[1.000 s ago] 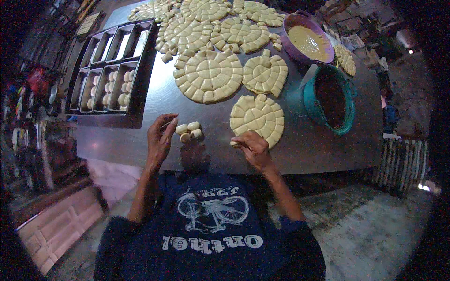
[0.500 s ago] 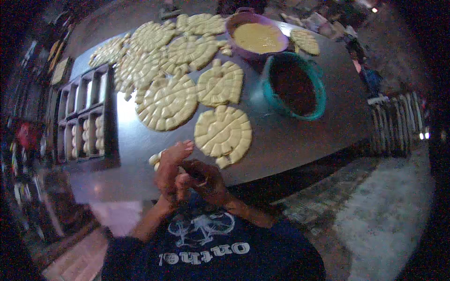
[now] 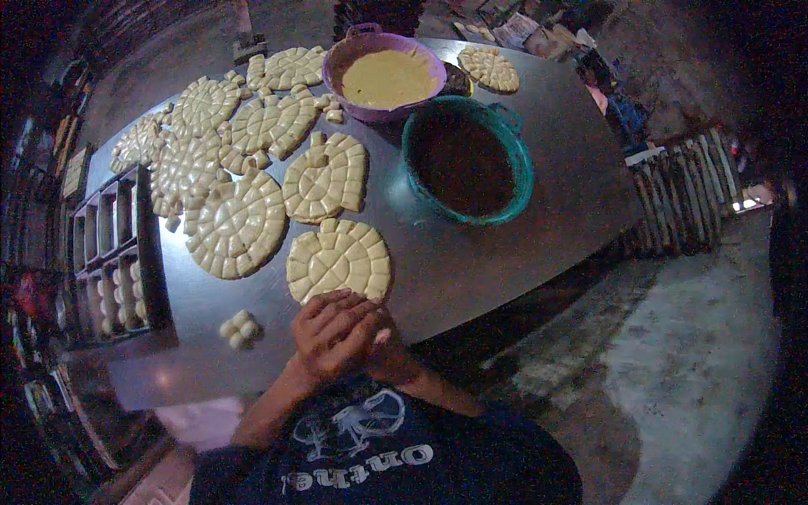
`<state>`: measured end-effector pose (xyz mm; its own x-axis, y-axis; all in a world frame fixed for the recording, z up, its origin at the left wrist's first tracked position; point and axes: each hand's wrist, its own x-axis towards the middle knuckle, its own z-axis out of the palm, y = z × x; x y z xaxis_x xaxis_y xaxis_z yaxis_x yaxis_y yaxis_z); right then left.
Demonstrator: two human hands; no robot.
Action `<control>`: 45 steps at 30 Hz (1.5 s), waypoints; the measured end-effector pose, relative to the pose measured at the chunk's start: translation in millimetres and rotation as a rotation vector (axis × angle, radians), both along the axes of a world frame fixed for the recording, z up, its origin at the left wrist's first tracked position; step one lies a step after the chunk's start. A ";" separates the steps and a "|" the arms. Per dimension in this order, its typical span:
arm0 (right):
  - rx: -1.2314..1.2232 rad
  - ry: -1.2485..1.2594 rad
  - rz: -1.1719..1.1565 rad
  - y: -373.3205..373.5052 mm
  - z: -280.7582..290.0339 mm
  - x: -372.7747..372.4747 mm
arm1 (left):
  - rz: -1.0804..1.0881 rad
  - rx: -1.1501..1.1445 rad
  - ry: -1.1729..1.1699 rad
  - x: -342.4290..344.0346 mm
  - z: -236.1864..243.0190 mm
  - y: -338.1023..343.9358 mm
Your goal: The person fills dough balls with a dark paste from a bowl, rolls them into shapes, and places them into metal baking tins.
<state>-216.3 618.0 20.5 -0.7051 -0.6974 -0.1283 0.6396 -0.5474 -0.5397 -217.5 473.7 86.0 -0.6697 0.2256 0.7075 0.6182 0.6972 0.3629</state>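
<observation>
My left hand (image 3: 337, 332) lies curled over my right hand (image 3: 383, 353) at the near edge of a scored dough round (image 3: 337, 261). Both are closed together; what is between the palms is hidden. To their left, several small dough balls (image 3: 240, 328) sit bunched on the steel table (image 3: 446, 269). Farther back lie several more scored dough rounds (image 3: 236, 223), some touching one another.
A black tin tray (image 3: 143, 210), partly holding rows of dough balls, stands at the left. A purple tub (image 3: 387, 76) of pale yellow mixture and a teal tub (image 3: 463, 168) with dark contents stand at the back right. Slatted metal (image 3: 673, 194) stands beyond the table's right end.
My hands, apart a second ago with my right holding a small dough piece, have come together, left over right, and moved rightward. The view has turned toward the right.
</observation>
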 end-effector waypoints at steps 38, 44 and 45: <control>1.393 1.101 0.751 139.7 16.7 -323.6 | 0.439 1.080 -0.965 44.3 -87.5 -27.6; 1.356 1.108 0.765 140.2 34.1 -318.5 | 0.399 1.073 -0.940 34.4 -72.7 -27.1; 1.343 1.150 0.773 140.9 36.6 -317.1 | 0.392 1.078 -0.943 34.7 -74.6 -27.8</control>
<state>-533.4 758.9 57.1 -0.4629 -0.7071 -0.5345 -0.4121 0.7055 -0.5766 -182.8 445.9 11.3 -0.8581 -0.4120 -0.3065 -0.2922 -0.0989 0.9512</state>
